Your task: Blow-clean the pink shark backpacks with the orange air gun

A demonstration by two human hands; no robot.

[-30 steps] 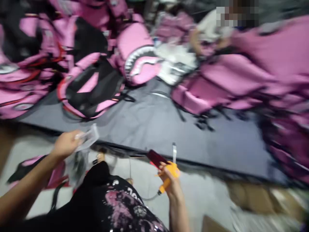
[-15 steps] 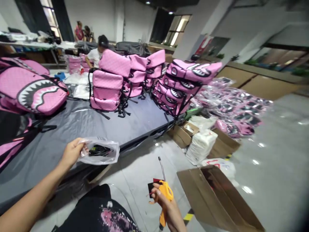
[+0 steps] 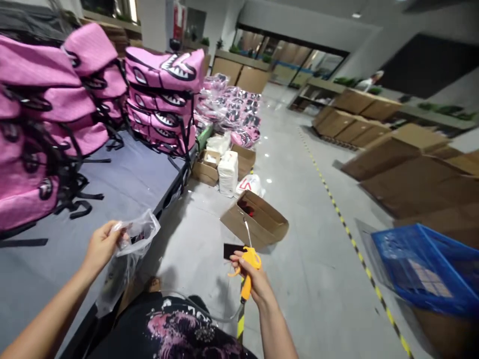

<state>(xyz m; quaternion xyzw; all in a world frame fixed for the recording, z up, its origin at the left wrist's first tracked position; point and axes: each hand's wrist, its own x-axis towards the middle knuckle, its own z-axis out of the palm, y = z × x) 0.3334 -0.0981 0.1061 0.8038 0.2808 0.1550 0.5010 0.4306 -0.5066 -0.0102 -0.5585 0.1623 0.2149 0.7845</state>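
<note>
Left hand [image 3: 100, 245] pinches a clear plastic bag [image 3: 127, 254] with dark contents over the table's [image 3: 127, 184] near edge; right hand [image 3: 250, 279] grips an orange air gun [image 3: 247, 269] and a dark card [image 3: 232, 250]. Beyond lies an open cardboard box [image 3: 258, 222] on the grey floor [image 3: 299, 209]; pink backpacks [image 3: 160, 99] are stacked along the table.

Light: bright, even, indoor.
Glare: white glints on the glossy grey concrete floor [image 3: 284, 164].
Blur: the stacked pink shark-mouth backpacks [image 3: 164, 99] and frame edges smear.
Distortion: wide-angle bending at the edges.
</note>
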